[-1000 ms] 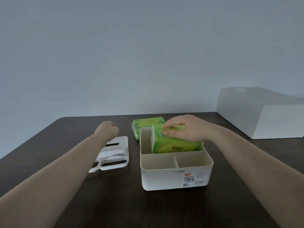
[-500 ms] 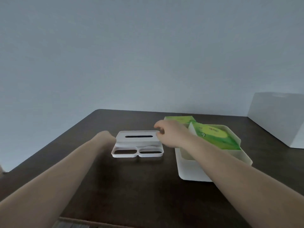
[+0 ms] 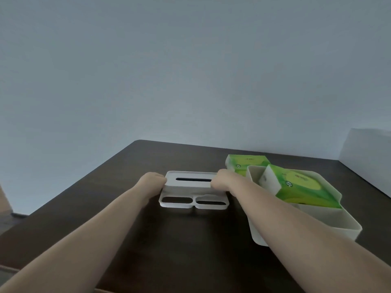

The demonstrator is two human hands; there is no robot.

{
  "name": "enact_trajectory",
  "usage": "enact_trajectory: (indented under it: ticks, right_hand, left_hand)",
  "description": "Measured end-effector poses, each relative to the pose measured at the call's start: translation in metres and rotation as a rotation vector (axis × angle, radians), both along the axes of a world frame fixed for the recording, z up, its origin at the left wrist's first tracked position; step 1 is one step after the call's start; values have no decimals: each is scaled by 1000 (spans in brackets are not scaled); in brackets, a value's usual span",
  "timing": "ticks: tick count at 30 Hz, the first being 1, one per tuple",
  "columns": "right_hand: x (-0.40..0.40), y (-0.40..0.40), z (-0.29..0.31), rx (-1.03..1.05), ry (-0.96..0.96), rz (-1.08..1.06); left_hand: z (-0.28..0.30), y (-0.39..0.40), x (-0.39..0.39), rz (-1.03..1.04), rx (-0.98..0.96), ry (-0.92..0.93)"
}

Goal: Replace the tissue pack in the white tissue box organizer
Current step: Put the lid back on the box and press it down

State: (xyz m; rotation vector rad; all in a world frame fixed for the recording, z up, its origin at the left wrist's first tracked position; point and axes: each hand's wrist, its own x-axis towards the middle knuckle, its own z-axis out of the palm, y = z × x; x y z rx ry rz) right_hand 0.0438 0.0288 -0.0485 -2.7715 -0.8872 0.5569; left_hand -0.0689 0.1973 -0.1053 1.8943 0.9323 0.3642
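White lid btwn 2 hands | L hand + R hand clasp its ends

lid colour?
White lid, with dark slot openings; held at its ends by left hand and right hand. Head view.

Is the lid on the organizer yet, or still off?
Off. The lid lies on the table left of the open organizer, gripped by the left hand and right hand.
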Motion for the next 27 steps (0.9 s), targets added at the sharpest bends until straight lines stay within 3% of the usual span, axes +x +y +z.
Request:
enact_trajectory:
  ticks: [4,10,15,19,27]
  right_hand:
    - [4,-2,1,217,54,-57]
    - [6,-13,30,265,-100,-71]
    - [15,-51,71,486,-262,-40]
    - [23,-107,96,531,-410,-78]
    - [41,-197,79,498,-360,-190]
  left_hand:
    - [2,-5,0,114,-32,-73]
    - [23,-23,-1,198,96,-122]
    - [67,-56,3,157,251,-186]
    - [90,-101,17,76,339,-230]
    - [98,-177,53,-58,411,-197]
